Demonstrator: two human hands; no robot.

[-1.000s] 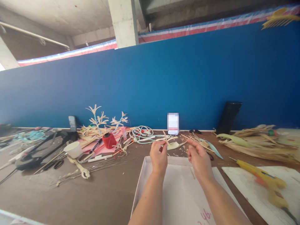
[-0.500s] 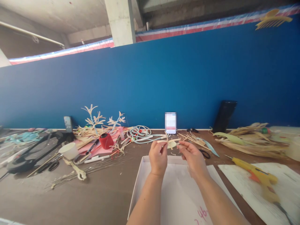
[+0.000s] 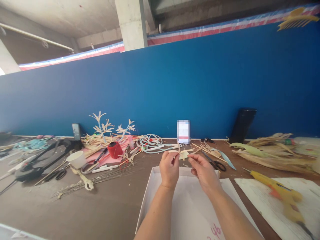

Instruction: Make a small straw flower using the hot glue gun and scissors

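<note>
My left hand [image 3: 169, 168] is raised over the far end of a shallow white box [image 3: 150, 200], fingers curled and pinched on a small pale leaf piece [image 3: 183, 154] with thin straw strips. Close to its right, my right hand [image 3: 203, 170] has its fingers bent together, fingertips near the same piece; whether it touches it I cannot tell. Both forearms come up from the bottom edge over the box.
A yellow glue gun [image 3: 280, 193] lies on a white board at right. Black scissors [image 3: 217, 164], dried husks [image 3: 272, 151], a red spool [image 3: 115, 149], a white cup [image 3: 77, 159], coiled tubing [image 3: 151, 142] and straw flowers [image 3: 105, 126] crowd the brown table before a blue wall.
My right hand has moved left and closer to my left hand, fingers curling in. The left hand stays pinched on the leaf piece.
</note>
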